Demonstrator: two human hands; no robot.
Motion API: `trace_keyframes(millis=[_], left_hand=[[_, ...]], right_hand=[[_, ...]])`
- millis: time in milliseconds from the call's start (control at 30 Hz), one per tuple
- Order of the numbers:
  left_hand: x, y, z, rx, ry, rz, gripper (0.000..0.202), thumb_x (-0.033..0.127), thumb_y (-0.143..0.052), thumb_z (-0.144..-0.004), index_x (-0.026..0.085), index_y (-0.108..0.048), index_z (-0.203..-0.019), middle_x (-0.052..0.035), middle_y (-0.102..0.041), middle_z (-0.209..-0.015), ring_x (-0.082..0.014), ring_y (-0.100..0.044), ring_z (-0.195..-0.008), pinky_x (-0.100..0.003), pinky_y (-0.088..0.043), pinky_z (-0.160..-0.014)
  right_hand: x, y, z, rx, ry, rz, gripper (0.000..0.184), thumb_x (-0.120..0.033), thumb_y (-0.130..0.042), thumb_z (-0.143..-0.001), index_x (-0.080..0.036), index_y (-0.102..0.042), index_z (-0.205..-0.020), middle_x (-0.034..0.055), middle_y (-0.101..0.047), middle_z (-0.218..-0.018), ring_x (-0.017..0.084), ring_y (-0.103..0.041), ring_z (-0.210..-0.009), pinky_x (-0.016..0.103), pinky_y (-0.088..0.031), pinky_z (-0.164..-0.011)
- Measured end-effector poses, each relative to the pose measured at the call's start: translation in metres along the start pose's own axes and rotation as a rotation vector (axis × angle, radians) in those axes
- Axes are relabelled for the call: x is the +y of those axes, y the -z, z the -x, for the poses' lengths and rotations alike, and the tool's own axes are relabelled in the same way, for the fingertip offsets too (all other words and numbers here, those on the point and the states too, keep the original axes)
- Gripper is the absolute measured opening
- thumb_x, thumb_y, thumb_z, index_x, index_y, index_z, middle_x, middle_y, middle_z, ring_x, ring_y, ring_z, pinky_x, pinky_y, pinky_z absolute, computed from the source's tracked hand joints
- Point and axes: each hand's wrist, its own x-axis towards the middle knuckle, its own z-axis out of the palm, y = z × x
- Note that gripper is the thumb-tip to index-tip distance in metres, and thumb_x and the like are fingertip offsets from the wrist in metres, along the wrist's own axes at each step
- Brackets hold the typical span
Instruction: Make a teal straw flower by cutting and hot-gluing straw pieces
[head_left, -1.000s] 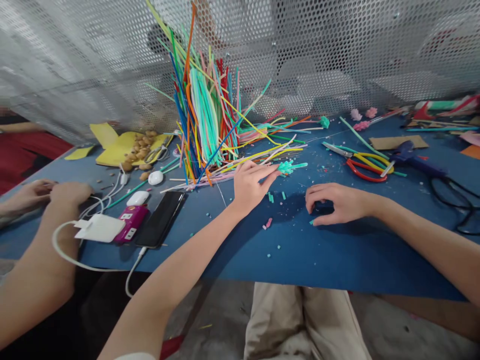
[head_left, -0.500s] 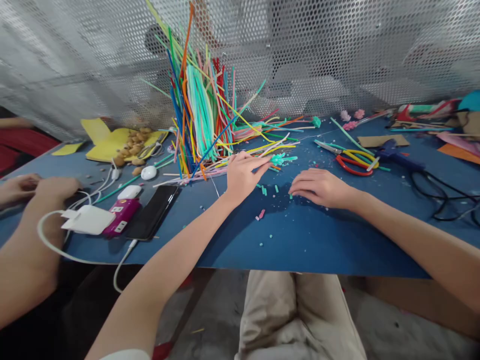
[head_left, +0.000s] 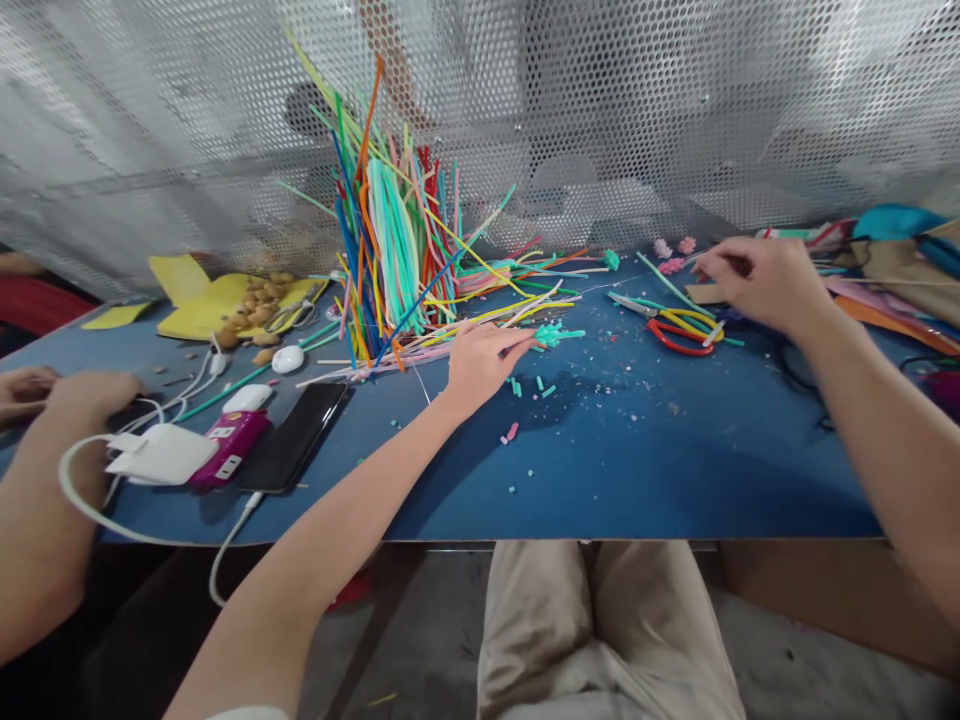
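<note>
My left hand pinches a small turquoise pipe-cleaner piece with fluffy, petal-like loops, its tip pointing right. Beneath it lie short turquoise snippets on the blue table. My right hand is raised over the right side, fingers loosely bent with a gap at the thumb and no held thing visible. It covers most of a dark blue glue gun and part of a cardboard piece. Whether it touches either, I cannot tell. Left of it rest pliers with red and yellow handles.
A tall bundle of colourful pipe cleaners stands at the back. Pink fluffy pieces lie near the perforated metal panel. At left are a phone, a purple power strip, cables and a co-worker's arms.
My right hand has lifted from the table's middle and moved right and back, over the glue gun. My left hand still holds the turquoise piece. The view has shifted slightly.
</note>
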Motion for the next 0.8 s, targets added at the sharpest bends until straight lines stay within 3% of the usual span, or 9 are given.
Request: trace_keyframes(millis=[100,167,267,400,500,633,700,800], left_hand=[[-0.001,-0.001,0.000,0.020,-0.007,0.019,0.026,0.048,-0.062,-0.096,0.030,-0.080,-0.101,-0.0015,-0.080,-0.088,-0.0166,-0.070,-0.074,-0.033,-0.046,-0.072],[-0.002,-0.001,0.001,0.018,-0.011,0.052,0.026,0.047,-0.062,-0.096,0.029,-0.080,-0.102,-0.0019,-0.080,-0.088,-0.0163,-0.070,-0.074,-0.031,-0.048,-0.070],[-0.003,-0.002,0.001,0.002,0.000,0.085,0.024,0.043,-0.063,-0.096,0.029,-0.080,-0.104,-0.0014,-0.080,-0.093,-0.0162,-0.072,-0.079,-0.029,-0.051,-0.070],[-0.001,-0.003,0.002,0.000,0.030,0.048,0.020,0.042,-0.066,-0.095,0.030,-0.081,-0.100,-0.0013,-0.080,-0.091,-0.0173,-0.074,-0.078,-0.031,-0.052,-0.074],[0.000,-0.004,0.002,0.005,0.073,0.044,0.019,0.042,-0.068,-0.093,0.030,-0.081,-0.100,-0.0010,-0.080,-0.089,-0.0177,-0.074,-0.077,-0.030,-0.052,-0.072],[-0.002,-0.005,0.001,-0.016,0.095,0.044,0.019,0.041,-0.068,-0.093,0.028,-0.081,-0.098,-0.0009,-0.080,-0.089,-0.0171,-0.074,-0.074,-0.028,-0.050,-0.067],[-0.004,-0.006,0.001,-0.041,0.083,0.034,0.021,0.043,-0.067,-0.093,0.028,-0.081,-0.099,-0.0018,-0.080,-0.089,-0.0170,-0.073,-0.073,-0.028,-0.050,-0.067],[-0.007,-0.007,0.002,-0.069,0.085,-0.006,0.025,0.046,-0.065,-0.094,0.029,-0.080,-0.103,-0.0030,-0.079,-0.086,-0.0168,-0.070,-0.070,-0.029,-0.048,-0.066]], right_hand=[[0.023,-0.020,0.000,-0.261,-0.063,0.056,0.024,-0.027,-0.057,-0.091,-0.014,-0.072,-0.106,0.0106,-0.074,-0.092,0.018,-0.062,-0.080,0.030,-0.042,-0.078],[0.029,-0.038,0.003,-0.447,-0.052,0.098,0.034,-0.023,-0.061,-0.086,-0.010,-0.065,-0.117,0.0140,-0.072,-0.099,0.019,-0.061,-0.083,0.031,-0.042,-0.079],[0.028,-0.060,0.007,-0.566,-0.033,0.147,0.041,-0.023,-0.070,-0.077,-0.007,-0.063,-0.114,0.0193,-0.068,-0.104,0.020,-0.057,-0.080,0.032,-0.040,-0.073],[0.025,-0.071,0.007,-0.612,-0.089,0.224,0.032,-0.022,-0.071,-0.076,-0.005,-0.064,-0.102,0.0183,-0.067,-0.091,0.018,-0.053,-0.068,0.032,-0.035,-0.065],[0.024,-0.071,0.005,-0.618,-0.091,0.266,0.035,-0.024,-0.071,-0.077,-0.005,-0.064,-0.105,0.0200,-0.067,-0.096,0.020,-0.057,-0.074,0.032,-0.035,-0.067],[0.017,-0.069,0.006,-0.611,-0.106,0.338,0.023,-0.023,-0.068,-0.078,-0.008,-0.067,-0.095,0.0200,-0.068,-0.095,0.025,-0.063,-0.084,0.034,-0.039,-0.072],[0.010,-0.066,0.007,-0.581,-0.149,0.393,0.024,-0.030,-0.067,-0.080,-0.009,-0.069,-0.092,0.0207,-0.069,-0.097,0.029,-0.064,-0.089,0.035,-0.041,-0.073],[-0.002,-0.058,0.008,-0.521,-0.244,0.413,0.046,-0.054,-0.059,-0.087,-0.010,-0.071,-0.094,0.0246,-0.070,-0.099,0.033,-0.065,-0.090,0.038,-0.041,-0.071]])
